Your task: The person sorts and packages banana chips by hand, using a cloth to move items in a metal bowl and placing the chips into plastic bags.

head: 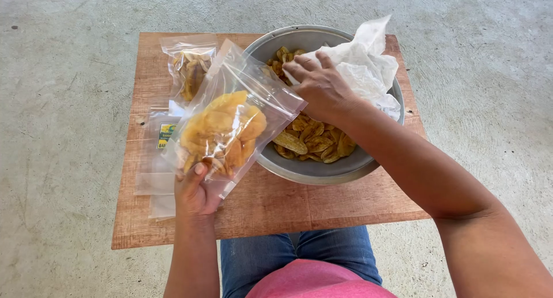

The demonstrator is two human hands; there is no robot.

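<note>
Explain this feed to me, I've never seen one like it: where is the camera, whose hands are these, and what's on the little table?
There is one picture, from a camera worn on a person's head, looking down at their own two bare hands; their knees in blue jeans show at the bottom. No machine is involved. A small wooden table stands on a concrete floor. On it sits a metal bowl of yellow fried chips, with white paper lying over its far side. The left hand holds up a clear plastic bag, partly filled with chips, its open mouth towards the bowl. The right hand reaches into the bowl, resting at the paper's edge. Behind the held bag stands another filled bag, and flat empty bags lie on the table's left side.
</note>
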